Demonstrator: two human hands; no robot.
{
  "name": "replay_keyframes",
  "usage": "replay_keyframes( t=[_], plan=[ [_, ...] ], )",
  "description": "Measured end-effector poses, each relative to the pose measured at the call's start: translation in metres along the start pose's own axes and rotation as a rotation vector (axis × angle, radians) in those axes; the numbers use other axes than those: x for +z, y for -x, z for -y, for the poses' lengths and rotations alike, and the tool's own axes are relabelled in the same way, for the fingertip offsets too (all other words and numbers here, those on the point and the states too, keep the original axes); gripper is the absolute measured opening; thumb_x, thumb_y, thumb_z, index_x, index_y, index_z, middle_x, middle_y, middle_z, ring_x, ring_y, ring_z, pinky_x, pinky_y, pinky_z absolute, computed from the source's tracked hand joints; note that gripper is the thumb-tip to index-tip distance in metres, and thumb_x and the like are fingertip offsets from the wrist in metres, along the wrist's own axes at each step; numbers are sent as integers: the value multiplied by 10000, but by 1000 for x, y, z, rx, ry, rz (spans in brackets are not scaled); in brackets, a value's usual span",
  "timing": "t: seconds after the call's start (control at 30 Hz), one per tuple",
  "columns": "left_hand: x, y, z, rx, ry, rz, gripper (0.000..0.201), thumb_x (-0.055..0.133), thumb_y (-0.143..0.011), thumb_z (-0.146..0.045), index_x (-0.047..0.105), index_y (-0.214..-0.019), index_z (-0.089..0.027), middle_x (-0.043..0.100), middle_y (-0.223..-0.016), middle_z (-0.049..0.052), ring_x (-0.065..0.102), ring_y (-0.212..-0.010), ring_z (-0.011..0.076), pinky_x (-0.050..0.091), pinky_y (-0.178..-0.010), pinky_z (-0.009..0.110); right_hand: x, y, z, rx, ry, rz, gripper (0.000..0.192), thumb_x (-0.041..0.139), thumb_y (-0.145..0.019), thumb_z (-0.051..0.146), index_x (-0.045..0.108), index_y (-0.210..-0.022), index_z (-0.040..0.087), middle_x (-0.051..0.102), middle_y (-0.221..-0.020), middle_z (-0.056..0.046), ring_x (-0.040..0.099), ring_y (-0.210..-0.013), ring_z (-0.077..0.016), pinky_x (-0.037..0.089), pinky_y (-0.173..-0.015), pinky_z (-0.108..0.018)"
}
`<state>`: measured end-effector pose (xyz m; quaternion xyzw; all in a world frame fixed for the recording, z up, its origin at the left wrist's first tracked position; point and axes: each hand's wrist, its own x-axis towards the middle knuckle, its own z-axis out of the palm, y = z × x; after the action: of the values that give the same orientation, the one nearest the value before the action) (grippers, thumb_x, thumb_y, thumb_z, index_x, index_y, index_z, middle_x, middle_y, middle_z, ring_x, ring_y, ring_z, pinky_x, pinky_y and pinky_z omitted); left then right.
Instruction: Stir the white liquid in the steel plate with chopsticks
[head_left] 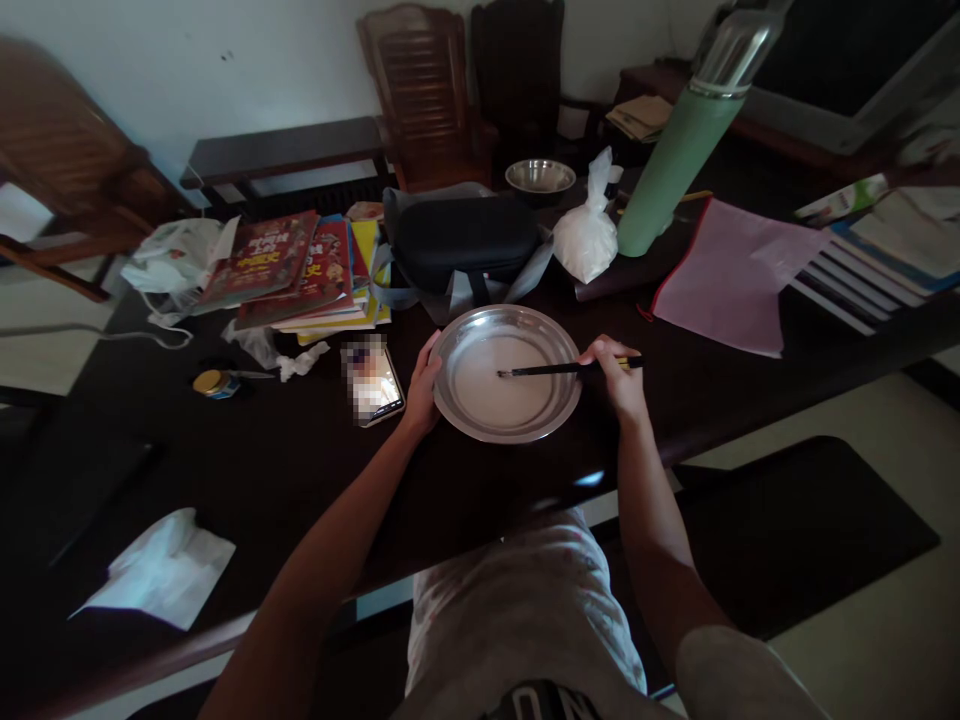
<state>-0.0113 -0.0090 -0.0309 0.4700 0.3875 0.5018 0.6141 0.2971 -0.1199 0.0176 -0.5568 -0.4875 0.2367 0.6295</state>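
A wide steel bowl (450, 345) stands on the dark wooden table (300, 470) in front of me, holding a pale white liquid (495, 390). My left hand (421, 390) rests against the bowl's left rim and grips it. My right hand (619, 375) is at the right rim and holds black chopsticks (547, 370) level, their tips in the liquid near the bowl's middle.
A phone (373, 382) lies just left of the bowl. Behind it are a black case (465, 240), a stack of books (300, 270), a knotted white bag (586, 235), a green flask (675, 160), a pink folder (731, 275) and a small steel bowl (540, 177). White paper (161, 570) lies near left.
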Motion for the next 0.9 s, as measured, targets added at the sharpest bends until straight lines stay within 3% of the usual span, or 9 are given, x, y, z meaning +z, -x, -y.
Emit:
replay_keyframes(
  t=[0.17, 0.33, 0.47, 0.63, 0.77, 0.9],
  plan=[
    [-2, -1, 1, 3, -9, 11, 758, 873, -819, -722, 710, -1441, -319, 709, -1586, 96, 593, -1537, 436, 496, -1271, 588, 0, 1, -1, 30, -19, 91, 593, 765, -874, 809, 761, -606, 281, 775, -711, -27, 730, -735, -228, 569, -784, -402],
    [-3, -2, 2, 15, -10, 16, 747, 873, -826, -708, 714, -1441, -316, 705, -1590, 99, 583, -1548, 435, 491, -1277, 587, 0, 1, -1, 27, -14, -8, 607, 735, -891, 820, 764, -617, 280, 752, -666, -21, 718, -699, -222, 574, -758, -393],
    [-3, -2, 3, 7, -7, 16, 773, 875, -816, -718, 709, -1450, -310, 706, -1591, 101, 584, -1545, 437, 489, -1278, 589, 0, 1, 1, 49, -30, 97, 595, 774, -865, 812, 765, -604, 277, 780, -704, -27, 731, -712, -222, 575, -766, -391],
    [-3, -3, 2, 2, 6, 19, 809, 900, -768, -735, 712, -1436, -320, 702, -1595, 96, 593, -1537, 434, 479, -1286, 588, 0, 1, 1, 30, -23, -2, 599, 748, -888, 813, 776, -612, 282, 757, -672, -21, 722, -706, -222, 566, -759, -394],
    [-2, -2, 1, 0, 5, 13, 824, 902, -764, -736, 705, -1441, -309, 698, -1600, 108, 596, -1534, 438, 493, -1273, 582, 0, 1, 0, 28, -43, 105, 569, 782, -878, 792, 787, -618, 286, 780, -709, -24, 734, -726, -222, 564, -772, -396],
    [-1, -2, 0, 0, 0, 7, 825, 898, -760, -744, 705, -1433, -306, 696, -1605, 108, 602, -1530, 434, 495, -1274, 575, 0, 0, -2, -6, -25, 7, 568, 767, -892, 795, 786, -628, 292, 762, -691, -16, 714, -728, -216, 556, -790, -398]
  ],
)
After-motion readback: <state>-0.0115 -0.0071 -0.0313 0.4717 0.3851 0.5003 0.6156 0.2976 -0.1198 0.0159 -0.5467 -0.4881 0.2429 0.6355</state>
